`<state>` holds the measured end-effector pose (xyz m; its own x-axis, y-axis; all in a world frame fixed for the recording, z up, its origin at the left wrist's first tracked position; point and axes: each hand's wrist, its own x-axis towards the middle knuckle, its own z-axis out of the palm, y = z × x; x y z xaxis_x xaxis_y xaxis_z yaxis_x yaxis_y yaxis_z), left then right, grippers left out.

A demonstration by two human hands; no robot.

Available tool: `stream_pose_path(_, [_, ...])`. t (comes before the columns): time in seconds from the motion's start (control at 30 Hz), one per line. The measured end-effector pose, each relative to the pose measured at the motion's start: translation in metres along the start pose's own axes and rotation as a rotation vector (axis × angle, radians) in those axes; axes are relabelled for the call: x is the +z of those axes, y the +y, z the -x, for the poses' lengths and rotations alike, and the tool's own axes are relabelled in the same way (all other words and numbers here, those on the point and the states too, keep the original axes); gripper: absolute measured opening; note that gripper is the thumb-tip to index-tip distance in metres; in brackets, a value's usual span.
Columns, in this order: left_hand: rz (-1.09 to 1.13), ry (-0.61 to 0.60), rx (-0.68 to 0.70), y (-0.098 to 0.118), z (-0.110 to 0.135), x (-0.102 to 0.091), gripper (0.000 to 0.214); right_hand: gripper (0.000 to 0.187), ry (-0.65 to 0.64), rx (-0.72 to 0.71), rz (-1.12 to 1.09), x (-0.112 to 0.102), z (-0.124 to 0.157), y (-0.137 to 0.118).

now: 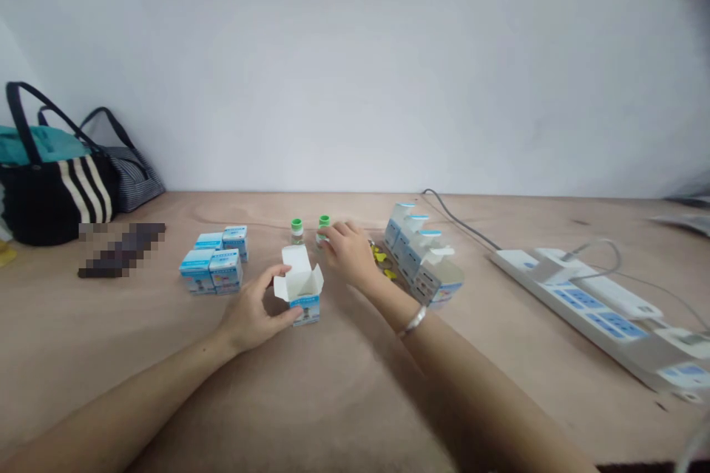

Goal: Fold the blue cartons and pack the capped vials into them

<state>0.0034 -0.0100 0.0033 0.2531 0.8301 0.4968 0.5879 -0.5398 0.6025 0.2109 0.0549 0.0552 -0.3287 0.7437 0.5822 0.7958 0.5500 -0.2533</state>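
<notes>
My left hand (257,314) grips a small blue-and-white carton (306,310) that stands on the table with its top flaps spread open. Behind the carton is a small clear bottle with a green cap (297,228). Beside it, my right hand (349,251) has its thumb and fingers closed around a second green-capped bottle (324,222), and partly hides it. Right of that hand lie several small yellow pieces (382,257), partly covered by the hand. A row of open blue-and-white cartons (413,259) stands beyond them, flaps up.
Several closed cartons (214,270) are grouped to the left. A dark, pixelated object (125,250) lies farther left, near a black striped bag (61,192) and a grey striped bag (133,177). White power strips (588,310) with cables lie to the right. A white wall (355,74) rises behind.
</notes>
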Motion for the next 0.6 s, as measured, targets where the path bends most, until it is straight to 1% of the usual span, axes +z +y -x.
stream_pose_path(0.03, [0.005, 0.001, 0.008, 0.0, 0.001, 0.0, 0.059, 0.023, -0.013, -0.061, 0.139, 0.003, -0.012, 0.003])
stream_pose_path(0.07, [0.006, 0.005, 0.028, 0.0, 0.001, 0.0, 0.06, 0.026, -0.022, -0.102, 0.233, 0.007, -0.023, 0.005])
stream_pose_path(0.13, [-0.021, 0.019, 0.089, 0.001, 0.001, 0.0, 0.057, 0.029, -0.034, -0.143, 0.347, 0.019, -0.039, 0.007])
stream_pose_path(0.27, [-0.215, 0.113, 0.23, 0.005, -0.003, -0.003, 0.051, 0.023, -0.057, -0.171, 0.429, 0.045, -0.051, 0.005])
stream_pose_path(0.37, [-0.312, 0.119, 0.318, 0.006, -0.005, -0.005, 0.046, 0.017, -0.045, -0.191, 0.393, 0.05, -0.052, 0.004])
stream_pose_path(0.43, [-0.31, 0.097, 0.341, 0.007, -0.005, -0.006, 0.046, 0.013, -0.001, -0.163, 0.309, 0.042, -0.052, 0.004])
stream_pose_path(0.47, [-0.303, 0.087, 0.34, 0.008, -0.004, -0.006, 0.047, 0.011, 0.044, -0.125, 0.244, 0.035, -0.051, 0.003])
stream_pose_path(0.53, [-0.293, 0.072, 0.327, 0.008, -0.003, -0.006, 0.048, 0.012, 0.167, -0.04, 0.064, 0.014, -0.046, 0.001])
stream_pose_path(0.57, [-0.289, 0.064, 0.319, 0.008, -0.003, -0.006, 0.049, 0.013, 0.227, -0.018, -0.05, 0.001, -0.04, -0.001])
stream_pose_path(0.6, [-0.285, 0.057, 0.311, 0.008, -0.002, -0.006, 0.05, 0.014, 0.259, -0.032, -0.172, -0.011, -0.033, -0.004])
